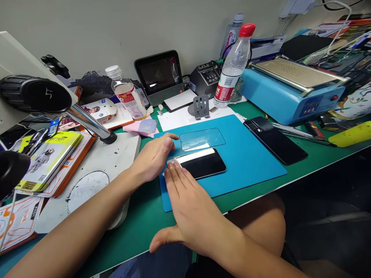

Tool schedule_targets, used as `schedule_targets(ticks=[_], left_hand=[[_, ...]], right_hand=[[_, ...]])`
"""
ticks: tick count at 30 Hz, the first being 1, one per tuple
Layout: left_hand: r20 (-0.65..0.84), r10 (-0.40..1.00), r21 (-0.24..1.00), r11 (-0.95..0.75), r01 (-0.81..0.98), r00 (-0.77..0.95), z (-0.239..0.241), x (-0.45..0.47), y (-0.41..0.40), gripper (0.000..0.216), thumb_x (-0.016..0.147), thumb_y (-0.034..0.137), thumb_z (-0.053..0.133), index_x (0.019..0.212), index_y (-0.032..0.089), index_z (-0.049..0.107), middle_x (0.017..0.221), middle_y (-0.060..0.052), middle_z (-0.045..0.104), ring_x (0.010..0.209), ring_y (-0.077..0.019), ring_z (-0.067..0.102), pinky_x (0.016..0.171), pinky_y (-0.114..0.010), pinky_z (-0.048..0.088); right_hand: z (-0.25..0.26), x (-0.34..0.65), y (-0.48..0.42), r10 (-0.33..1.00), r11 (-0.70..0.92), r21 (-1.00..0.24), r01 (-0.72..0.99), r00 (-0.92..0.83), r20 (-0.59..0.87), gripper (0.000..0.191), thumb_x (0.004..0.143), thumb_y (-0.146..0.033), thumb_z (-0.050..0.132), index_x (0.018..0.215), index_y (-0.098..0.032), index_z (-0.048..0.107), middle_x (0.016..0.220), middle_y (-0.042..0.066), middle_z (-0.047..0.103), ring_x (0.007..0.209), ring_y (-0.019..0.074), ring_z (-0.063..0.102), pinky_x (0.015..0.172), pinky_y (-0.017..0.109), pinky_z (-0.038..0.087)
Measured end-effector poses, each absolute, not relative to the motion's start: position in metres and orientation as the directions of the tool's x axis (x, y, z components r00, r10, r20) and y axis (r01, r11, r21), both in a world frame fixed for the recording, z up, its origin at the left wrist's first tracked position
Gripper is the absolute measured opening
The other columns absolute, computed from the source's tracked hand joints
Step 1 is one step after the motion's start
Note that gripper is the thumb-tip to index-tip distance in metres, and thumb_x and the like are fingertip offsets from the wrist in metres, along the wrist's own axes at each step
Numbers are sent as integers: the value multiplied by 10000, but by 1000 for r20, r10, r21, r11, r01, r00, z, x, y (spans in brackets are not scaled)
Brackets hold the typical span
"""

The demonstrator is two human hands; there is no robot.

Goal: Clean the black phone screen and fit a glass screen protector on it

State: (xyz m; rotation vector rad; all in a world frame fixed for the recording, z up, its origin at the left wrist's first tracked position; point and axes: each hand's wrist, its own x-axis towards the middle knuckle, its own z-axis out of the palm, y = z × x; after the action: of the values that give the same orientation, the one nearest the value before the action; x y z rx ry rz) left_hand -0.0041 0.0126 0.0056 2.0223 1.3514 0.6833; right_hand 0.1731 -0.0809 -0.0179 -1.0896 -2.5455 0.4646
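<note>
1 flat, black, glass-fronted phone (207, 165) lies toward the left of a thin blue mat (255, 168), probably for cushioning. The bare right grip (195, 208), fingers together, thumb spread, seemingly steadies its left end; whether the left grip (153, 156) pinches anything, I can't tell.

A green bench top (139, 226) spans the frame, its pale front edge slanting from the bottom up to the right side. Directly on it, at the centre, lies a blue mat (246, 166), bearing a phone (203, 166) and a clear glass panel (203, 139). White paper (174, 120) lies at upper centre, a whitish stand base (124, 152) at left, a light-blue machine (269, 94) at upper right, and a yellow object (350, 135) at right.
</note>
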Motion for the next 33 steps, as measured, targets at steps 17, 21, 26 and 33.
schedule_targets(ticks=[17, 21, 26, 33], left_hand=[[54, 931, 709, -290, 643, 360, 5, -8, 14, 903, 1009, 824, 46, 1320, 218, 639, 1073, -90, 730, 1069, -310, 663, 975, -477, 498], [47, 928, 704, -292, 647, 369, 5, -9, 14, 885, 1017, 812, 50, 1298, 219, 645, 1121, -97, 732, 1083, -313, 661, 990, -488, 491], [55, 933, 696, -291, 657, 356, 5, -11, 16, 892, 1018, 805, 32, 1247, 223, 668, 1141, -99, 745, 1074, -308, 675, 977, -485, 509], [58, 924, 682, -312, 662, 377, 4, -11, 16, 903, 1014, 809, 22, 1190, 223, 686, 1115, -97, 747, 1055, -301, 674, 960, -473, 506]], right_hand=[[-24, 262, -88, 704, 686, -30, 727, -653, 278, 1105, 969, -787, 411, 1637, 86, 294, 1657, 338, 384, 1557, 400, 413, 1183, 534, 518], [-26, 280, -90, 752, 649, -96, 755, -616, 234, 1053, 1026, -698, 429, 1715, -40, -21, 1725, 284, 298, 1596, 379, 341, 1209, 555, 485], [-29, 285, -93, 788, 613, -180, 769, -578, 211, 1023, 1033, -686, 428, 1722, -118, -72, 1762, 229, 243, 1616, 365, 305, 1238, 566, 447], [-27, 288, -96, 828, 559, -280, 781, -509, 235, 902, 1057, -630, 435, 1738, -152, 84, 1752, 178, 320, 1610, 320, 340, 1253, 531, 441]])
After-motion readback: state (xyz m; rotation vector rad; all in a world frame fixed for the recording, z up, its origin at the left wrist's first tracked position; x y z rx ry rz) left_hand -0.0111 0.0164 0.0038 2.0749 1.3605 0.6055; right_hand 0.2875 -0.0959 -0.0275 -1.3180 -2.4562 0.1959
